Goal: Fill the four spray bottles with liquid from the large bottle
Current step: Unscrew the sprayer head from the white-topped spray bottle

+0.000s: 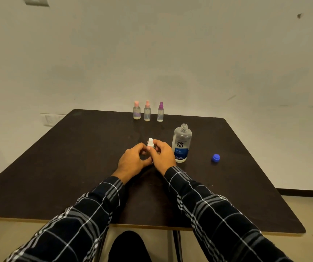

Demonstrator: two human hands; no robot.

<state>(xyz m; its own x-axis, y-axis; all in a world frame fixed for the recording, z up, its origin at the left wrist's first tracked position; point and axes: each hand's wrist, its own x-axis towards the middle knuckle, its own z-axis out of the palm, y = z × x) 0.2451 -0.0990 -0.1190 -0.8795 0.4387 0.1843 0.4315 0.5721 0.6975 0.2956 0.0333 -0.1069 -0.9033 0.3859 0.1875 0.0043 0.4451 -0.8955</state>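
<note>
A small spray bottle with a white top stands on the dark table near its middle. My left hand and my right hand are both closed around it, hiding its body. Just to the right stands the large clear bottle with a blue label, its neck uncapped. Its blue cap lies on the table further right. At the far edge stand three small clear spray bottles in a row: two with pink tops and one with a purple top.
A pale wall rises right behind the table's far edge. The table's near edge runs below my forearms, with a metal leg and the floor under it.
</note>
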